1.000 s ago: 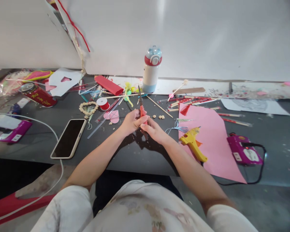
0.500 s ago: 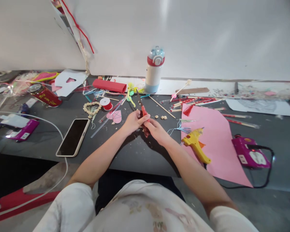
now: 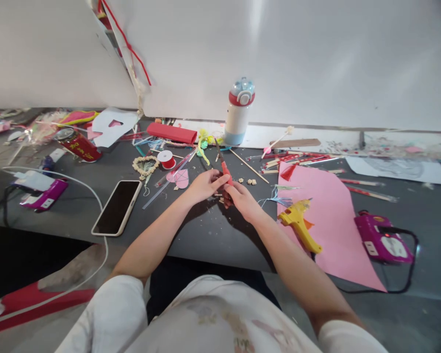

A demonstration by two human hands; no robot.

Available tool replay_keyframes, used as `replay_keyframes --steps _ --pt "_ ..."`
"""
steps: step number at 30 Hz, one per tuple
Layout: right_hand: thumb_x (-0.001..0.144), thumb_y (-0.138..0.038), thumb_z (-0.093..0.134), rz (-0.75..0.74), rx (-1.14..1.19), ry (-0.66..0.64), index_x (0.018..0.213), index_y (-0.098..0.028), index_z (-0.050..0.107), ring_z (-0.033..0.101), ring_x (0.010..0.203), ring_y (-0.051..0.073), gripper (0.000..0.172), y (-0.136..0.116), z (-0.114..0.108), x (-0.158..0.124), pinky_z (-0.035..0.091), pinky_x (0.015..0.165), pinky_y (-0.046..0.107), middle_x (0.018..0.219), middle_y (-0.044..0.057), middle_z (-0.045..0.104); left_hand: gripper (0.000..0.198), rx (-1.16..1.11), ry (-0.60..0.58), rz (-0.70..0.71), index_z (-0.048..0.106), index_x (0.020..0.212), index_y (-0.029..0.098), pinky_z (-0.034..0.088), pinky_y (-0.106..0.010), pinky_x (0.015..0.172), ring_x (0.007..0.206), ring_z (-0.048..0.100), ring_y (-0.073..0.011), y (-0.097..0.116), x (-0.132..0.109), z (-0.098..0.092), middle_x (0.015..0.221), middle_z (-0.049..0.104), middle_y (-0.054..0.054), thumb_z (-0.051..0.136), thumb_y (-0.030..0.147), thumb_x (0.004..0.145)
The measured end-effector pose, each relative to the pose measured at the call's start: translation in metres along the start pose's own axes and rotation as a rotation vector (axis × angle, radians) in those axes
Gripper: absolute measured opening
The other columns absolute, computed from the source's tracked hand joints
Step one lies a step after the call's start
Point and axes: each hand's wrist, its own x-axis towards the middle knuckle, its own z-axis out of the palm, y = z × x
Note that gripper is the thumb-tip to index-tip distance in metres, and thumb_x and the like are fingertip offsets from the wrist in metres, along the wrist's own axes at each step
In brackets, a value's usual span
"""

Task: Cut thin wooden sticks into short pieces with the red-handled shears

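Observation:
My left hand (image 3: 206,185) and my right hand (image 3: 242,200) meet over the dark table. Both are closed around the red handle of what look like scissors (image 3: 225,169), with a dark pointed blade slanting away from me. The undersides of my fingers are shadowed, so anything else in them is hidden. Small wooden bits (image 3: 251,182) lie just beyond my right hand. To the left of my left hand are a pink paper heart (image 3: 181,179), a red ribbon spool (image 3: 166,159) and a beaded heart (image 3: 145,167).
A phone (image 3: 116,208) lies at left, near a red can (image 3: 80,145). Behind my hands stands a bottle (image 3: 237,115). At right, a yellow glue gun (image 3: 300,225) rests on pink paper (image 3: 332,206), beside a purple power strip (image 3: 384,238) with a black cable.
The whole view has shifted slightly, so things sit a little farther right. My hands keep their hold on the scissors, whose blade points a little less to the left.

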Motion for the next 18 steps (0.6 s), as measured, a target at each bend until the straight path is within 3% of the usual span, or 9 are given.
replay_keyframes --steps 8,11,13,18 --pt "0.074 -0.045 0.066 0.024 0.165 0.035 0.069 -0.021 0.044 0.038 0.044 0.007 0.033 -0.006 -0.004 0.002 0.040 0.048 0.026 0.053 -0.009 0.039 0.033 0.458 0.122 0.007 0.066 0.097 0.019 0.049 -0.029 0.066 0.070 0.069 -0.0191 0.021 -0.007 -0.034 0.089 0.076 -0.007 0.051 0.048 0.091" --pt "0.072 -0.045 0.068 0.035 0.214 0.050 0.071 -0.021 0.044 0.040 0.044 0.007 0.034 -0.008 -0.005 0.002 0.040 0.048 0.025 0.054 -0.009 0.039 0.030 0.743 0.243 0.038 0.069 0.100 0.020 0.046 -0.032 0.074 0.084 0.069 -0.0237 0.035 -0.004 -0.046 0.094 0.076 -0.008 0.050 0.042 0.092" --pt "0.072 -0.045 0.069 0.042 0.237 0.057 0.073 -0.021 0.044 0.041 0.045 0.007 0.034 -0.008 -0.005 0.003 0.042 0.048 0.025 0.054 -0.009 0.040 0.032 0.916 0.284 0.059 0.070 0.107 0.020 0.045 -0.033 0.078 0.093 0.068 -0.0262 0.042 0.006 -0.054 0.102 0.075 -0.010 0.048 0.038 0.092" --pt "0.073 -0.044 0.067 0.052 0.288 0.068 0.073 -0.021 0.043 0.043 0.046 0.007 0.033 -0.009 -0.006 0.004 0.044 0.049 0.025 0.055 -0.009 0.041 0.038 1.227 0.209 -0.020 0.072 0.114 0.019 0.045 -0.032 0.084 0.102 0.066 -0.0272 0.052 0.053 -0.071 0.113 0.072 -0.014 0.044 0.032 0.093"
